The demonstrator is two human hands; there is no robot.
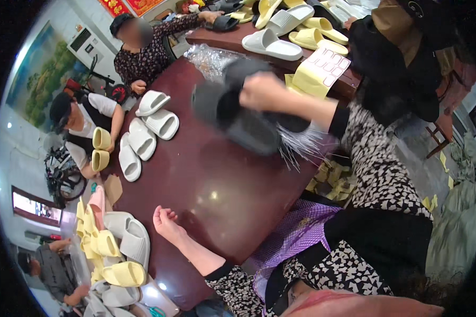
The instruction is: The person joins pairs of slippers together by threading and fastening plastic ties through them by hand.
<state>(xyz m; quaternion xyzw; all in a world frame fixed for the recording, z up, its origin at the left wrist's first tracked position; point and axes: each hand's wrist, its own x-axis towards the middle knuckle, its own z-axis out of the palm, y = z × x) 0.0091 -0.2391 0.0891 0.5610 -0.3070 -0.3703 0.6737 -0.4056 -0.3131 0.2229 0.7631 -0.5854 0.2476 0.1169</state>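
Note:
My right hand (262,91) reaches over the table, blurred by motion, its fingers closed on dark grey slippers (251,132). These slippers are smeared too, so their number and the exact grip are hard to make out. My left hand (166,221) hovers near the table's left side, fingers loosely curled and nothing in them. Beyond it, white slippers (142,138) lie in a row on the dark red table (211,195). A bundle of thin white strands (301,145) sits at the table's right edge, below my right forearm.
Yellow and white slippers (272,45) crowd a second table beside a yellow printed sheet (322,71). Clear plastic wrap (211,58) lies at the far edge. More slippers (124,238) pile up at left. One co-worker (84,121) holds yellow slippers; another (148,53) touches a dark slipper.

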